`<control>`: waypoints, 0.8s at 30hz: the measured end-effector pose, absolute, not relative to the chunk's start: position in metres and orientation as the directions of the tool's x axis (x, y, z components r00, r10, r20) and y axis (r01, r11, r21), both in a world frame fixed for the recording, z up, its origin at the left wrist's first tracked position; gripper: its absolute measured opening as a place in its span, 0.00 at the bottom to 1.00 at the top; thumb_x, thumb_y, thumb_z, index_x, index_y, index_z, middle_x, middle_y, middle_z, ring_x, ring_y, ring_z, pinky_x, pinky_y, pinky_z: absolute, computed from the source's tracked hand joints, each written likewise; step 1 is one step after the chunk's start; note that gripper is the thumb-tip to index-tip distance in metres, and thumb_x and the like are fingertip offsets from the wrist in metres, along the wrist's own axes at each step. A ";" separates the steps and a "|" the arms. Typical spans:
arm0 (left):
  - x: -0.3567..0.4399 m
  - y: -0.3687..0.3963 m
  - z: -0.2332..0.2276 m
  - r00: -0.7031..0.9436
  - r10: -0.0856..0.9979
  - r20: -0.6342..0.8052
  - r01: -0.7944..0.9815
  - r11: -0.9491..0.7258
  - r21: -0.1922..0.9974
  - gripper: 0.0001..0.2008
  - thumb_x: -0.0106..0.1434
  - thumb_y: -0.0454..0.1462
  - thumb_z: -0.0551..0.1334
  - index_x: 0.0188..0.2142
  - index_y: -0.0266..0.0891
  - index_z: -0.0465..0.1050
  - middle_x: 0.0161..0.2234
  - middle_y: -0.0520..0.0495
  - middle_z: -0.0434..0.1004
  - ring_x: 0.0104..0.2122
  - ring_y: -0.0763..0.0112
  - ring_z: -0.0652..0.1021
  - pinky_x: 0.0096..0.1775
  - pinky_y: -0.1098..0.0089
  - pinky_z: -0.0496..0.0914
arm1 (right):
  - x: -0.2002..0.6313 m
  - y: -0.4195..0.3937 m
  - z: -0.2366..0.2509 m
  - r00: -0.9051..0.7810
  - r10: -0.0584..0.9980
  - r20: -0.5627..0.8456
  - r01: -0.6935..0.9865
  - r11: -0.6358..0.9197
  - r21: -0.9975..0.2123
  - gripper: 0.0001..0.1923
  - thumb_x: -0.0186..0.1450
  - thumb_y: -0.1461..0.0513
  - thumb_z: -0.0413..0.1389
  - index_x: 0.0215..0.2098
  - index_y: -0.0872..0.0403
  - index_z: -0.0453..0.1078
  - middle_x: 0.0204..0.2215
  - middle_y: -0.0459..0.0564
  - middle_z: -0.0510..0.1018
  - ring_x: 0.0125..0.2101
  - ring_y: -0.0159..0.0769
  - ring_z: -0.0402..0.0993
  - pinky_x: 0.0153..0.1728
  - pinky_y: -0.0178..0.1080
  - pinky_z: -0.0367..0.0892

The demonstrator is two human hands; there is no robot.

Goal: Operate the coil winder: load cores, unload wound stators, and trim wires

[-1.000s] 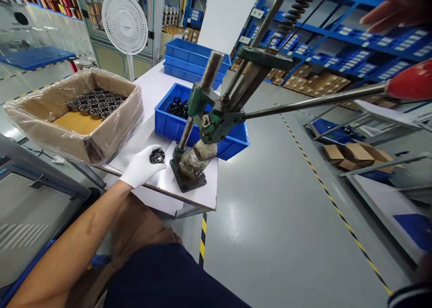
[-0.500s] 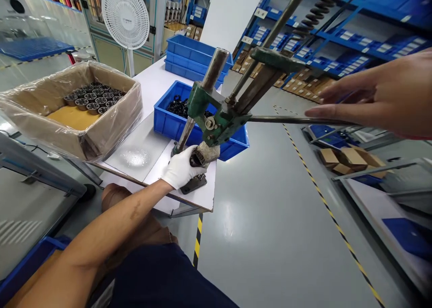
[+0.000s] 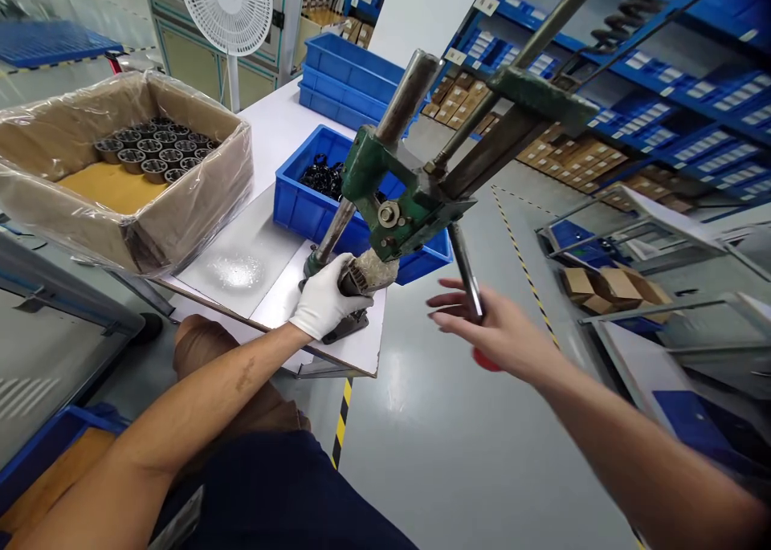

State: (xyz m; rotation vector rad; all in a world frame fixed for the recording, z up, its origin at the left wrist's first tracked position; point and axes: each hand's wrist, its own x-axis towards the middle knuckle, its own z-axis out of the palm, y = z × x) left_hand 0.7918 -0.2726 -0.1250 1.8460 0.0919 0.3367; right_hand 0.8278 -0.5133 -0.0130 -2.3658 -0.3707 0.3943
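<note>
Blue warehouse shelving (image 3: 675, 92) fills the upper right of the frame, and a white worktable (image 3: 271, 132) runs from the centre toward the upper left, with a white pedestal fan (image 3: 225, 8) behind it. On the table's left edge sits a plastic-lined cardboard box (image 3: 120, 181), its upper part packed with dark ring-shaped metal parts (image 3: 150, 144) above a bare tan bottom. Right of it, a blue plastic bin (image 3: 301, 205) holds a heap of small black parts (image 3: 322, 177), and more blue bins (image 3: 349, 76) are stacked beyond. A green hand lever press (image 3: 409, 197) stands at the table's near corner. The gloved left hand (image 3: 325, 297) is curled around a ribbed cylindrical part (image 3: 358, 277) sitting under the press ram, on the base plate. The bare right hand (image 3: 494, 329), centre right, is loosely closed on the press lever (image 3: 465, 265), which hangs steeply downward; its red knob (image 3: 485, 363) peeks out under the palm, fingers partly spread.
</note>
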 end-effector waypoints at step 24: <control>0.787 -0.265 -0.130 0.942 0.206 0.264 -0.197 -0.297 0.934 0.27 0.52 0.38 0.73 0.52 0.42 0.73 0.49 0.46 0.80 0.50 0.58 0.79 0.55 0.57 0.72 | 0.920 -0.483 -0.085 0.917 0.196 0.348 0.391 -0.256 -0.884 0.33 0.66 0.36 0.38 0.42 0.54 0.66 0.23 0.46 0.71 0.20 0.33 0.69 0.21 0.36 0.66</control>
